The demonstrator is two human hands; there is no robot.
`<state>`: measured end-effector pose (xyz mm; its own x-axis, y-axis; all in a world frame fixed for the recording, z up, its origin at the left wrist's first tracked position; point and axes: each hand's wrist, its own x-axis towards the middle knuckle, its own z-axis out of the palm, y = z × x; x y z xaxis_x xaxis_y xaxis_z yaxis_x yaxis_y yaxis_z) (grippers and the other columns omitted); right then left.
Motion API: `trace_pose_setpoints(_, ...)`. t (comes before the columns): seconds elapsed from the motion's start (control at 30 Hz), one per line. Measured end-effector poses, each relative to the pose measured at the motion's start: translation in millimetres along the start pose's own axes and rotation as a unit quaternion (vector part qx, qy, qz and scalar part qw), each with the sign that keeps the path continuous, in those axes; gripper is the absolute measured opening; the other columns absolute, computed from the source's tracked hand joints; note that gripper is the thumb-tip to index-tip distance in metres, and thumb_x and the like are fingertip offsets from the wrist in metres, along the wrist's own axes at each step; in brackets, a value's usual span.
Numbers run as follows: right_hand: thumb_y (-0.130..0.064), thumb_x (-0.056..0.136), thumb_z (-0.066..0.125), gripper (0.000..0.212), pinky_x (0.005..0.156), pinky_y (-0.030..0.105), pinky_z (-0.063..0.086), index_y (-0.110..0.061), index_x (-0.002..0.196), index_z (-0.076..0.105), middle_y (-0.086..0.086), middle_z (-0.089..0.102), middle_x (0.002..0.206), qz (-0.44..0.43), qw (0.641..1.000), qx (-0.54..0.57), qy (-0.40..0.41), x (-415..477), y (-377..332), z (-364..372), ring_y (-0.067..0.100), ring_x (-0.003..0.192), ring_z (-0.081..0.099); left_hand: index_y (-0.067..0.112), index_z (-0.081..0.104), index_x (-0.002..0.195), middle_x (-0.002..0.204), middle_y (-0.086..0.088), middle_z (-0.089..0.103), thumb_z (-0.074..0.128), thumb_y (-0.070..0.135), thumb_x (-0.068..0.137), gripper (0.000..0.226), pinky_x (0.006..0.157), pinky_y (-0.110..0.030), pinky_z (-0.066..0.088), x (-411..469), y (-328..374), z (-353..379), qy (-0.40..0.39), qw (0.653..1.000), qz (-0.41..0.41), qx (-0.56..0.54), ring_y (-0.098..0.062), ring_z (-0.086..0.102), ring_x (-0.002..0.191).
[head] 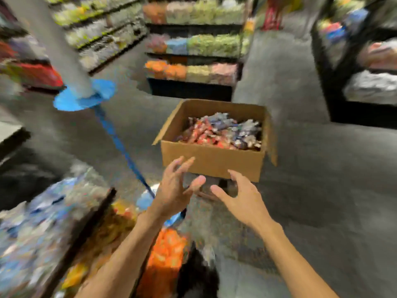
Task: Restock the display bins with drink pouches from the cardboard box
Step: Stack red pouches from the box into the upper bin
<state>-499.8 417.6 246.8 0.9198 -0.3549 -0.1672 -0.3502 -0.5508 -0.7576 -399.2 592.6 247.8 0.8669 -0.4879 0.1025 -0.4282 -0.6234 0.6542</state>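
Though blur softens everything, a brown open-topped cardboard box (211, 162) stands plainly on the grey speckled floor (322, 168), out in the aisle and apart from the shelving. Its long axis runs across the view from left to right, turned slightly, and one long wall faces the person. A flap on its left end is folded outward; a flap on its right end hangs down along the wall. Inside lies a jumbled heap of red-orange and blue-silver foil drink pouches (221, 132), reaching close to the rim. Which way any single pouch points cannot be told.

Just short of the near wall, the left hand (171, 190) is raised with fingers spread and lightly curved, holding nothing. The right hand (242, 196) is beside it, palm down, fingers likewise spread and empty. The thumbs point toward each other with a gap between them. Neither hand touches the box.

At the lower left are dark-walled display bins (94, 222) holding blue-silver packs (36, 222), yellow packs (107, 229) and orange packs (167, 248). A grey pillar with a blue base (83, 97) stands at the upper left, and a blue stripe (120, 145) runs along the floor from it. Stocked black shelves (191, 54) stand beyond the box.
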Motion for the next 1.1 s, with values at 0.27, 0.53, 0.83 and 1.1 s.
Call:
trace_pose_setpoints(0.27, -0.058, 0.093, 0.056, 0.062, 0.1, 0.037, 0.042, -0.022, 0.142, 0.044, 0.002, 0.051, 0.14, 0.132, 0.991, -0.008, -0.009, 191, 65, -32, 0.023, 0.132, 0.044, 0.015, 0.053, 0.136, 0.139, -0.007, 0.056, 0.062, 0.04, 0.094, 0.05, 0.104, -0.035, 0.041, 227, -37, 118, -0.178, 0.982, -0.064, -0.008, -0.024, 0.051, 0.127)
trace_pose_setpoints(0.53, -0.038, 0.099, 0.055, 0.033, 0.092, 0.041, 0.049, -0.015, 0.122, 0.057, 0.005, 0.057, 0.122, 0.21, 0.973, -0.066, -0.063, 349, 131, -25, 0.023, 0.111, 0.053, 0.014, 0.053, 0.136, 0.135, -0.009, 0.058, 0.068, 0.033, 0.093, 0.05, 0.098, -0.036, 0.047, 358, -106, 202, -0.29, 0.943, -0.135, 0.09, -0.027, 0.058, 0.12)
trace_pose_setpoints(0.83, -0.031, 0.099, 0.055, 0.05, 0.106, 0.035, 0.034, -0.013, 0.143, 0.04, 0.009, 0.041, 0.143, 0.232, 0.935, -0.159, -0.218, 446, 200, 26, 0.027, 0.133, 0.039, 0.021, 0.027, 0.152, 0.16, -0.012, 0.021, 0.072, 0.051, 0.083, 0.088, 0.117, -0.047, 0.028, 420, -169, 274, -0.351, 0.892, -0.132, 0.252, -0.032, 0.017, 0.148)
trace_pose_setpoints(1.1, -0.064, 0.082, 0.066, 0.062, 0.102, 0.037, 0.04, -0.013, 0.116, 0.063, 0.01, 0.066, 0.121, 0.421, 0.898, -0.077, -0.098, 489, 220, 58, 0.03, 0.123, 0.052, 0.018, 0.018, 0.155, 0.157, -0.015, 0.022, 0.056, 0.076, 0.08, 0.102, 0.117, -0.058, 0.012, 431, -187, 319, -0.41, 0.825, -0.081, 0.381, -0.034, 0.018, 0.147)
